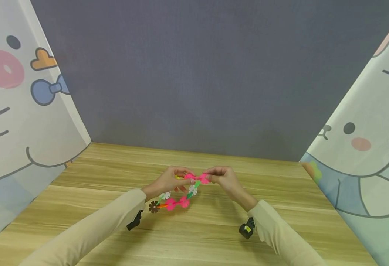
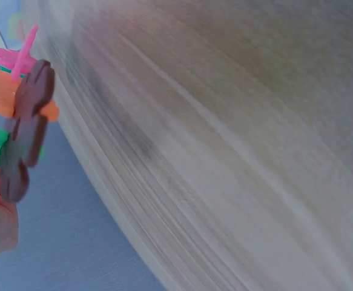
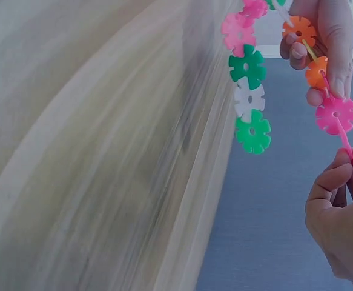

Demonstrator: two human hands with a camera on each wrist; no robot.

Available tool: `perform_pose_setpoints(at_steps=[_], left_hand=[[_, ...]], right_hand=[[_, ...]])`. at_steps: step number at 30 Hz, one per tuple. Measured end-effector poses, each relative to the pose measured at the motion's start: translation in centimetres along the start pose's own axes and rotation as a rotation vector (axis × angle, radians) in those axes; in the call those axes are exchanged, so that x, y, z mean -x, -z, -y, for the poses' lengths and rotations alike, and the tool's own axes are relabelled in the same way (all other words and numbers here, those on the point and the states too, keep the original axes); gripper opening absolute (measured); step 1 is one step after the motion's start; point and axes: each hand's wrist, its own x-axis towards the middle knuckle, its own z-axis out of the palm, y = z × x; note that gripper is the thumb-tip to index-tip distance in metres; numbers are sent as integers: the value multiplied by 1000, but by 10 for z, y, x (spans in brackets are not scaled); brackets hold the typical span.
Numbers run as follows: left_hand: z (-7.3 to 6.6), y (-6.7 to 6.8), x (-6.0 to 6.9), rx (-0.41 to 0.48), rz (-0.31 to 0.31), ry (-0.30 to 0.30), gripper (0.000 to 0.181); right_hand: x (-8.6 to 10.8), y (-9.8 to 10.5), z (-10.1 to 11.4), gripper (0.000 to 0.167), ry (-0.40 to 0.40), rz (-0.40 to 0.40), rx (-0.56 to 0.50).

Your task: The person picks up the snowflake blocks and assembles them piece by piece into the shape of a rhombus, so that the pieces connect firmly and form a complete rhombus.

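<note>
A chain of interlocking plastic flower discs hangs from both hands. In the head view my left hand [image 1: 172, 181] grips its upper stretch; the right wrist view shows those fingers around orange discs [image 3: 300, 30] and beside a pink disc [image 3: 336, 115]. My right hand [image 1: 227, 181] pinches another pink disc [image 3: 344, 139], seen edge-on and slotted against the first. The chain's other stretch dangles below, with a white disc [image 3: 249, 100] and a green end disc [image 3: 253, 131] hanging free. A brown disc [image 1: 154, 207] hangs near the left wrist, close up in the left wrist view.
A wood-grain table [image 1: 194, 236] lies beneath the hands. Behind it stands a dark grey panel [image 1: 194, 74], with cartoon-printed curtains [image 1: 24, 122] at both sides. A black wrist camera [image 1: 134, 220] sits below the left wrist, another [image 1: 247, 228] below the right.
</note>
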Motion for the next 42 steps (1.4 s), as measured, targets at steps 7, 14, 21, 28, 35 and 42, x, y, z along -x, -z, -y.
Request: perform_pose_setpoints(at_steps=[7,14,21,28,35,42], left_hand=[[0,0,2,14,2,11,36],[1,-1,1,21,-22,2,34],[0,-4,1,18,-61,6,29],[4,-4,0,12,-83,-1,29],[7,-5,0,-12,-90,-23,24],[8,-4,-1,-33,-80,-31,26]], right_hand=[[0,0,0,23,-46,14,-82],[0,-2,2,23,-61,-14,-82],[1,-8,6,16,-78,-118,-19],[3,-16,7,13,-49,-193,-4],[4,-20,6,15,-47,-202,-9],[2,-18,3,15,-39,-179,-7]])
